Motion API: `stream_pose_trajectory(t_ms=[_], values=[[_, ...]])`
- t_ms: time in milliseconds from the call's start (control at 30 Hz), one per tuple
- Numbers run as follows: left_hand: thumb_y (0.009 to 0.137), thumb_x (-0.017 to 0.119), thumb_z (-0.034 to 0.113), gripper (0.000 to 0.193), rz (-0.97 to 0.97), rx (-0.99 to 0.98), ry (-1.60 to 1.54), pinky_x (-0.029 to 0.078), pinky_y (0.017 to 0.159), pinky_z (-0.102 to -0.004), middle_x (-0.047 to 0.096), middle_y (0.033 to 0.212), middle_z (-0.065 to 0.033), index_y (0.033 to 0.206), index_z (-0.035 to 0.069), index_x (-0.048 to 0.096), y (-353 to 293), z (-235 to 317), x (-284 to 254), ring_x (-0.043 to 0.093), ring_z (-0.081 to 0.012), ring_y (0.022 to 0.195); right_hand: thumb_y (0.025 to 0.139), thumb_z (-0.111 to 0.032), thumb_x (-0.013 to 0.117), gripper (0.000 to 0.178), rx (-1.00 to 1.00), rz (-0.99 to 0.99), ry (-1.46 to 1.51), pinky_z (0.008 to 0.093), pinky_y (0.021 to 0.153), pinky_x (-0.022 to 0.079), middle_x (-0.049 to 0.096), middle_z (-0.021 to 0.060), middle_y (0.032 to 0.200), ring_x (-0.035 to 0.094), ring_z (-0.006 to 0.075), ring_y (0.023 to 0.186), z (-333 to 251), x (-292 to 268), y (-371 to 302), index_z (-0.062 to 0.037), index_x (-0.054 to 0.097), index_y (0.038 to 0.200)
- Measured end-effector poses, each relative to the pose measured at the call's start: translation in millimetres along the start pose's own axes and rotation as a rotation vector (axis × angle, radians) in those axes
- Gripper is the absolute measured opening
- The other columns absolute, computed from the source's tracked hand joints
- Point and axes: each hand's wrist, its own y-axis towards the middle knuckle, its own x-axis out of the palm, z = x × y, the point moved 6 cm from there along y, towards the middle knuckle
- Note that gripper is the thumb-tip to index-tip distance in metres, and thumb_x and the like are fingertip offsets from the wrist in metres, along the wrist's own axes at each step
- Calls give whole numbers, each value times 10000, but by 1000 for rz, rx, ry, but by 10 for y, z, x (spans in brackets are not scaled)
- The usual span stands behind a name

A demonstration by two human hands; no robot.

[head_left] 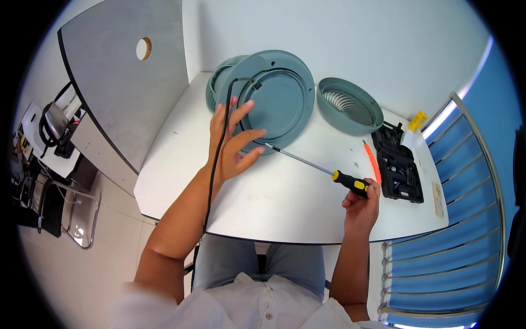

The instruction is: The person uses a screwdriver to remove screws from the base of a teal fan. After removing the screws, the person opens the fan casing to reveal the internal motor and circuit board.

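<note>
My right hand (362, 205) grips the black-and-yellow handle of a screwdriver (350, 182), its long shaft pointing left. The screwdriver's tip lies close to the fingers of my left hand (227, 148); whether they touch it I cannot tell. With fingers spread, my left hand is in front of a grey-green appliance (298, 123), whose round, flat side faces me. From that round side a black cord (211, 186) runs down past my left hand and forearm to the table's front edge. Part of the round side's lower left is hidden by my fingers.
On the white table (274, 214), a grey-green round cover (359, 127) with curved slats stands behind. An open black tool case (402, 192), an orange stick-like tool (372, 162) and a yellow item (418, 120) are at the right. Small metal bits (355, 164) lie nearby. Metal railing (496, 181) borders the right.
</note>
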Motion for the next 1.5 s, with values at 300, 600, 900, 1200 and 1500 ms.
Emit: stream_pose_trajectory(t_ms=[300, 600, 900, 1200, 1500], values=[[600, 797, 233, 228, -50, 3, -92, 212, 1079, -448, 452, 1362, -76, 777, 156, 676, 30, 31, 20, 283, -325, 1335, 937, -215, 366, 224, 29, -19, -17, 259, 511, 445, 556, 66, 742, 524, 119, 587, 56, 41, 6, -65, 459, 1074], [595, 802, 186, 197, -27, 0, -176, 255, 1060, -450, 486, 1328, -81, 692, 126, 641, 16, 13, 27, 318, -326, 1314, 931, -273, 411, 250, 34, 16, -33, 265, 483, 430, 533, 70, 669, 507, 143, 543, 84, 50, 20, -76, 474, 1072], [577, 788, 134, 194, -27, 16, -185, 329, 1006, -461, 502, 1308, -86, 682, 105, 627, 38, 48, 1, 367, -331, 1281, 938, -261, 402, 243, 1, -10, -51, 263, 487, 431, 533, 64, 712, 510, 132, 569, 47, 76, 57, -68, 471, 1069], [712, 637, 103, 99, -67, 3, -128, 379, 941, -427, 560, 1211, -155, 689, 52, 555, 4, 21, -98, 483, -359, 1156, 941, -202, 438, 210, -251, 70, 30, 263, 516, 430, 551, 67, 804, 528, 127, 603, -223, 29, 571, -79, 478, 1107], [696, 634, -50, 134, -550, -345, 180, 470, 735, -355, 569, 899, -123, 795, 30, 590, -634, -275, -232, 577, -299, 875, 921, -165, 441, 200, -403, 90, 23, 239, 524, 453, 565, 79, 775, 529, 120, 572, -463, -35, 1282, -53, 474, 1084]])
